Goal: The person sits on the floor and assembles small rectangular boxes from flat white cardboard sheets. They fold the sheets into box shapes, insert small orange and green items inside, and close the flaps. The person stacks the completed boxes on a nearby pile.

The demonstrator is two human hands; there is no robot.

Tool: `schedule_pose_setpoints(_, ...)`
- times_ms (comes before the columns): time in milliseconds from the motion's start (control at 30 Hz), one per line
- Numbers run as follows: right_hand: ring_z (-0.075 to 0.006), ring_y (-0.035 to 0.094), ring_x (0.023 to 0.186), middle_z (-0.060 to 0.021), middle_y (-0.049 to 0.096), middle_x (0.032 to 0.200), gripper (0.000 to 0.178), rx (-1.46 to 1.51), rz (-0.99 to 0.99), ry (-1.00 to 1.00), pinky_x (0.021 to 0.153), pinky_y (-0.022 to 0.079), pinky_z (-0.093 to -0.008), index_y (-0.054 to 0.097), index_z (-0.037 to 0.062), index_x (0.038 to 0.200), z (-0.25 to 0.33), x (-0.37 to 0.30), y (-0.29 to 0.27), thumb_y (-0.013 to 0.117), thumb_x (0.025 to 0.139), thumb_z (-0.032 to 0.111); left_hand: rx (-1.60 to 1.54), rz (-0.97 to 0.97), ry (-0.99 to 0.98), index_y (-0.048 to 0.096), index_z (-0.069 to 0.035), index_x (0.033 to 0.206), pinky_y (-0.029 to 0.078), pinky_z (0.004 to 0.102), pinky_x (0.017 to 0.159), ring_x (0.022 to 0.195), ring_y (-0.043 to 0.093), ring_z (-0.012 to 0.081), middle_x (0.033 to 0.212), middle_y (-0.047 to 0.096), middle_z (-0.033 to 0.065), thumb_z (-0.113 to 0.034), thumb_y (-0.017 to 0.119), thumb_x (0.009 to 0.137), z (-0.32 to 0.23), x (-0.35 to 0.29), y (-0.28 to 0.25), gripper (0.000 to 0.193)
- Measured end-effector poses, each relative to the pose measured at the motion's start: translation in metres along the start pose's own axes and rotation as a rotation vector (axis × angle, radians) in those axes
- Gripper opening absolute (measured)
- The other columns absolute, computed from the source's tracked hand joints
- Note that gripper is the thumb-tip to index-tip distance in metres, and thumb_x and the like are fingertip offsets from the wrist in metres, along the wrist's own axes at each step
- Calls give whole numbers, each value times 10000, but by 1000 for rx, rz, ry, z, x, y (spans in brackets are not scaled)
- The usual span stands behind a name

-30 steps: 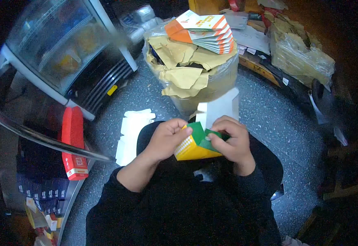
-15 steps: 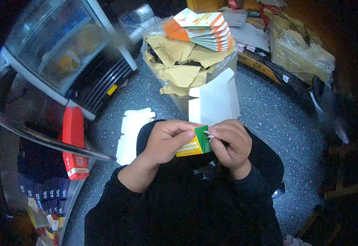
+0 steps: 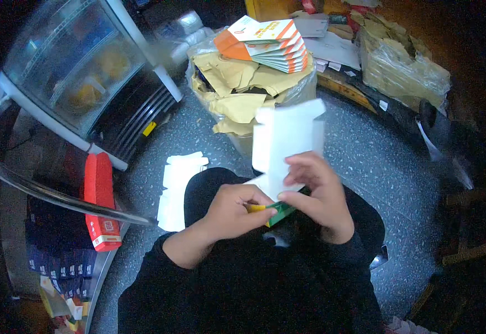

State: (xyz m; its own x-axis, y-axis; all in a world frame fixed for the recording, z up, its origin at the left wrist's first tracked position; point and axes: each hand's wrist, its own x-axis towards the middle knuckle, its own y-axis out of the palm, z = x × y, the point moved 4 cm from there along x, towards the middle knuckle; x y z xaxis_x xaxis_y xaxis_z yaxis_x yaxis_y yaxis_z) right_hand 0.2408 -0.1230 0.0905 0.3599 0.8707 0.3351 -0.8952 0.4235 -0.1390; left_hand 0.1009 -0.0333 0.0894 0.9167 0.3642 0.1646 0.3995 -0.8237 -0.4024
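An opened-out carton (image 3: 287,136) rises from my lap, its plain white inside facing me and its tabs spread at the far end. Near me its green side (image 3: 280,217) and a bit of yellow show. My left hand (image 3: 234,209) pinches the carton's near edge between thumb and fingers. On the right, my right hand (image 3: 324,197) lies over the white panel, fingers spread and curved, thumb tip by the green edge. Whether that thumb presses on the card cannot be made out. A second flattened white carton (image 3: 179,189) lies on the floor to the left.
A clear-wrapped bin (image 3: 237,133) of torn brown paper stands ahead, topped by stacked orange-and-white cartons (image 3: 268,42). At left are a glass-door cooler (image 3: 79,72), a curved metal bar (image 3: 59,192) and a red box (image 3: 99,195). A plastic-wrapped cardboard bundle (image 3: 404,69) sits at far right.
My right hand has let go of the small white flap and its fingers have spread. My left hand has shifted slightly nearer, and the carton's coloured side has tipped so less yellow shows.
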Motion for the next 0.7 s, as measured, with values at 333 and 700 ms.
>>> schedule_pose_setpoints(333, -149, 508, 822, -92, 525, 968, 424, -164, -616, 143, 668, 433, -247, 506, 19, 1050, -71, 26, -50, 659, 657, 52, 339, 132, 12, 612, -80, 722, 474, 300, 613, 668, 606, 192, 708, 619, 61, -215, 705, 676, 0, 0, 22, 170)
schedule_pose_setpoints(700, -199, 564, 713, -77, 600, 807, 101, -350, -143, -418, 654, 438, -285, 610, 31, 715, 1, 9, 17, 671, 658, 88, -871, -259, -7, 463, -29, 967, 403, 285, 814, 899, 513, 118, 960, 542, 63, -178, 519, 843, 21, 27, -14, 202)
